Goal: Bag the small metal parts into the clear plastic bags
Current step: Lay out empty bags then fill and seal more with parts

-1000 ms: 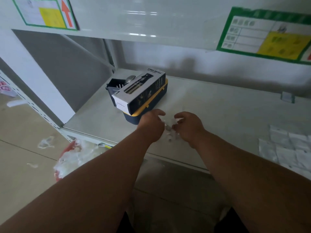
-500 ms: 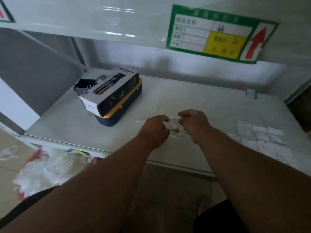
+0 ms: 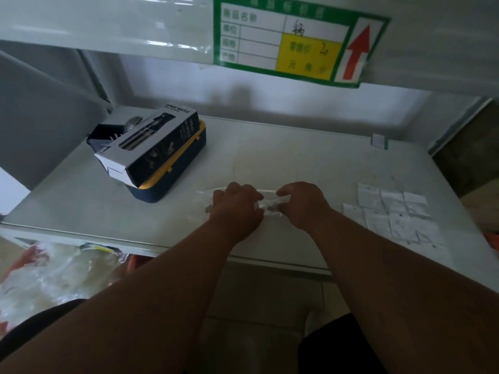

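Your left hand (image 3: 237, 209) and right hand (image 3: 302, 205) sit close together on the white shelf (image 3: 310, 157), each with fingers curled narrow and pinching an end of one clear plastic bag (image 3: 266, 197) stretched between them, a small metal part (image 3: 272, 209) showing dark inside it. This looks like the sealing step; next, press along the bag's mouth, then set it beside the finished bags (image 3: 391, 211) to your right

The shelf (image 3: 270, 157) is pale grey-white. On it sits a black-and-white box (image 3: 151, 147) with white lettering, atop a navy case (image 3: 172, 179) edged in yellow. The label (image 3: 294, 41) above — green border, yellow block, red arrow. The bags (image 3: 388, 209) are clear-whitish.
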